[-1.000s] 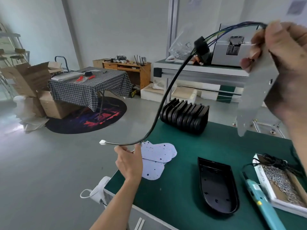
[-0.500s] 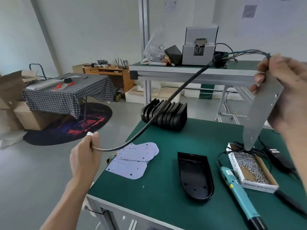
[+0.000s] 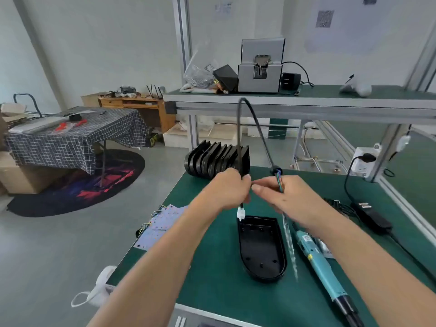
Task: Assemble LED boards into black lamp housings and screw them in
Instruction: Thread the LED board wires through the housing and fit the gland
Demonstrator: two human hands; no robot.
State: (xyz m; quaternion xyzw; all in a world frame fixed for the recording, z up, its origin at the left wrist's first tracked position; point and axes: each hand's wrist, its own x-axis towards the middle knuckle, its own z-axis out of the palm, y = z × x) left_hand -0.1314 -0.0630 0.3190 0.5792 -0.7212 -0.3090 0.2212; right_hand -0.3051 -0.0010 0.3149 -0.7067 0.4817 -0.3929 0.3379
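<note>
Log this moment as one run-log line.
left hand: grips black cable, white connector hanging over housing | right hand: holds coloured wires | screwdriver: idle on bench

The green table [image 3: 212, 286] carries one open black housing [image 3: 262, 251], a row of stacked housings [image 3: 215, 161], white LED boards [image 3: 162, 220], a turquoise screwdriver [image 3: 323, 267] and a black power adapter [image 3: 372, 215].

no legible text, wall sheets [image 3: 324, 18] blurred (labels likewise)
</note>
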